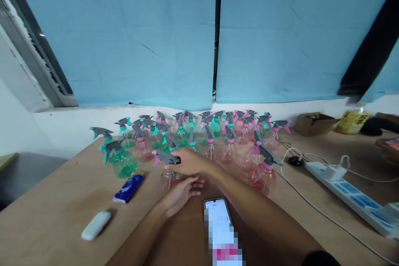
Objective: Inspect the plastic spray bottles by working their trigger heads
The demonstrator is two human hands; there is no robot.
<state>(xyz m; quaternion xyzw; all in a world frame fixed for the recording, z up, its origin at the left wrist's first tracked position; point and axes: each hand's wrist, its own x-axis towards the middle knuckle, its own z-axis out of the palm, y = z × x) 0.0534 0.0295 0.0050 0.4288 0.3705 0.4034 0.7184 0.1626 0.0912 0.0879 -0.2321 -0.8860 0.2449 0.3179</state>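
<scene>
Light-blue fabric curtains [140, 41]: hung right behind everything
Brown wood-look surface [62, 212]: carried the whole lot
Crowd of see-through green and pink spray bottles [181, 133]: stood upright toward the back
Long white plastic power strip [346, 193]: lay off to the right
Grey-headed spray bottle with a pink trigger [166, 158]: front and centre, in front of the crowd
Right hand [188, 161]: clamped on that one's sprayer head
Left hand [182, 195]: fingers apart, right by its body, couldn't tell if touching
Lit-up phone [218, 214]: lay flat near the forearms
Shiny blue packet [128, 189]: left of the hands, lol
Rounded white plastic case [95, 225]: nearer the front edge
</scene>
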